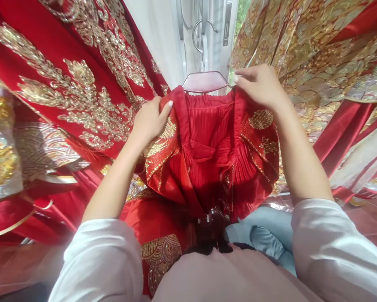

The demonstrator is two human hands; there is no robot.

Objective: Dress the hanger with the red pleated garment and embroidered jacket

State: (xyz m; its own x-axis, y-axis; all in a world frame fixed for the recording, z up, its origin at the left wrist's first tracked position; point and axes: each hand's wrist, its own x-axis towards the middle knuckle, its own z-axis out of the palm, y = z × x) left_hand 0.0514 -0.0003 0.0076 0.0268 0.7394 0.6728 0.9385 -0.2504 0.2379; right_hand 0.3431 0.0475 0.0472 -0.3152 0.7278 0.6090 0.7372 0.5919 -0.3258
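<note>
A red pleated garment [209,126] with gold embroidery and a gathered top edge hangs in front of me from a hanger [203,82]. The hanger has a metal hook and a pale pink middle. My left hand [151,119] is closed around the garment's left side, thumb on top of the embroidered cloth. At the opposite top corner, my right hand [260,86] has its thumb and fingers pinched together beside the hanger's right end. The cloth under its fingertips is partly hidden. Below, the garment drops in folds toward my lap.
A red dress [109,79] with gold floral sequins hangs close on the left. Gold patterned cloth [302,54] hangs on the right. Behind the hanger stands a white door frame with a metal latch plate [226,31]. Red embroidered fabric [160,222] lies below, near my legs.
</note>
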